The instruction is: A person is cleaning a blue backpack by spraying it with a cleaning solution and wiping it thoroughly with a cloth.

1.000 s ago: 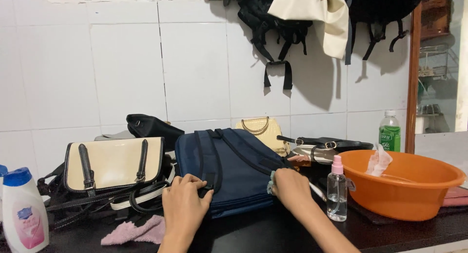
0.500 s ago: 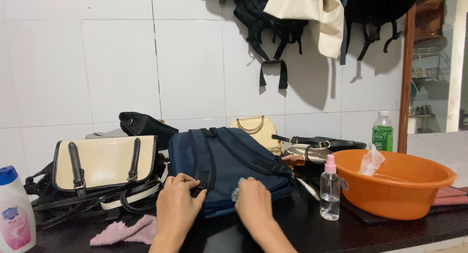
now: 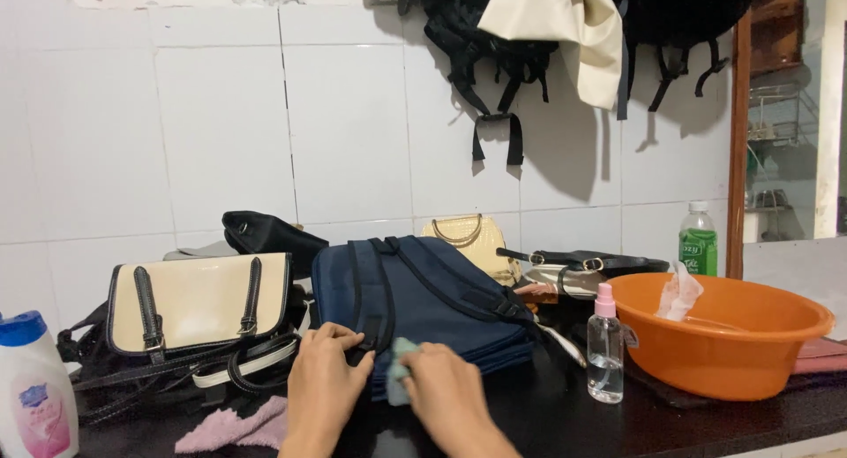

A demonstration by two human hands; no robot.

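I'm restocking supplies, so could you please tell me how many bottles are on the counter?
3: a white bottle with a blue cap at far left, a clear spray bottle beside the orange basin, and a green-labelled bottle behind it. Bags may hide others.

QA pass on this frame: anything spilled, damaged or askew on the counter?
No spill or damage shows. One oddity: a crumpled pink cloth lies loose at the dark counter's front edge.
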